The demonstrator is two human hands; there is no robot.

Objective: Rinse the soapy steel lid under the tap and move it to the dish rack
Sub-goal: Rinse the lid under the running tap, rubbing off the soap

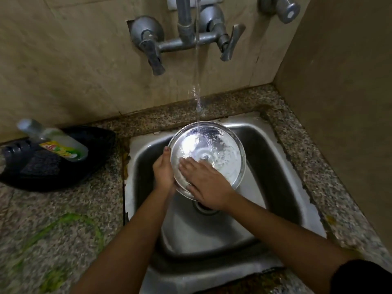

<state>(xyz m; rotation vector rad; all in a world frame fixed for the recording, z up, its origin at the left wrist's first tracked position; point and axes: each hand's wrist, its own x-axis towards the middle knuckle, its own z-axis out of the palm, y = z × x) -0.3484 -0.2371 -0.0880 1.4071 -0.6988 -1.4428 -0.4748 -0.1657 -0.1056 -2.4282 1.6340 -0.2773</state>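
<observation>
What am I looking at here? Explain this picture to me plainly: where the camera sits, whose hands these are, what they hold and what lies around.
There is no machine here. A person wears one wide-angle camera on the head, looking down at their own two bare hands over a steel sink set in a speckled stone counter.

The left hand grips the edge of a round shiny steel lid. The right hand lies flat on the lid's face, apparently rubbing it. A stream of water falls from the grey wall tap onto the lid, which shows white suds.

On the counter to the left sits a black tray with a clear dish-soap bottle lying on it. No dish rack is in view.
</observation>
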